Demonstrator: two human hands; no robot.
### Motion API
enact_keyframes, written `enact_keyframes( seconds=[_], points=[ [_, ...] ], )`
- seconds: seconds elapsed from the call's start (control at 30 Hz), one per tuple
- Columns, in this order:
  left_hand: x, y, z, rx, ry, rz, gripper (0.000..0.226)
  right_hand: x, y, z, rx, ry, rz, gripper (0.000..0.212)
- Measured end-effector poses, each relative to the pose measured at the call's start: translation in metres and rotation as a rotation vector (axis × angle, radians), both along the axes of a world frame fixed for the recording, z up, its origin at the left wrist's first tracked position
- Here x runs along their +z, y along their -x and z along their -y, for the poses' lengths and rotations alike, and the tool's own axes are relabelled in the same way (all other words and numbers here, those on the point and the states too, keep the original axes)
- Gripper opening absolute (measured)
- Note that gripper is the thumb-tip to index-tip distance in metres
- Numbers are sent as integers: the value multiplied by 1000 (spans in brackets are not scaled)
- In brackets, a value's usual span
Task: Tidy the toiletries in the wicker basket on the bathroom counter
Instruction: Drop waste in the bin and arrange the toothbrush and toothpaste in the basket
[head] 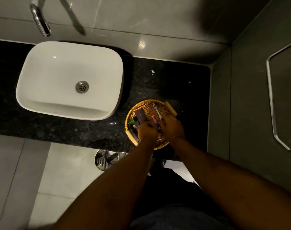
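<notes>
Toiletries (140, 115) in the basket (142, 104) look light, stiff, easily pinched by their sides; left hand (147, 131) and right hand (172, 127) curl over them, grip unclear

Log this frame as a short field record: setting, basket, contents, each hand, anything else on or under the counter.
setting: black stone counter with a white basin on its left part
basket: round wicker basket near the counter's front edge, right of the basin
contents: dark boxes, a green packet, a small toothpaste tube, a white toothbrush
left hand: inside the basket, fingers curled; grip not clear
right hand: inside the basket, at the toothbrush handle; grip not clear
other: white scraps on the counter; metal bin on the floor below
</notes>
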State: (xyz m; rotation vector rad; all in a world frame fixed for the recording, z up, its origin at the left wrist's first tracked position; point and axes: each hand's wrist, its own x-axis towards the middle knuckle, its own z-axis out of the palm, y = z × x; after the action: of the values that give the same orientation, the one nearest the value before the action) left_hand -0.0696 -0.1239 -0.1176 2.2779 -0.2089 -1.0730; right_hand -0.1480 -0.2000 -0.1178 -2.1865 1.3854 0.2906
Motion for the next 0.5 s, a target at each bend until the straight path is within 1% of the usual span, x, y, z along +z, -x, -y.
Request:
enact_keyframes(
  seconds=[0.3, 0.5],
  points=[
    [4, -2, 0, -7, -8, -12, 14, 1, -1, 0, -24, -49, -23, 23],
    [13, -3, -5, -40, 19, 27, 16, 4, 0, -3, -29, 3, 9, 24]
  ],
)
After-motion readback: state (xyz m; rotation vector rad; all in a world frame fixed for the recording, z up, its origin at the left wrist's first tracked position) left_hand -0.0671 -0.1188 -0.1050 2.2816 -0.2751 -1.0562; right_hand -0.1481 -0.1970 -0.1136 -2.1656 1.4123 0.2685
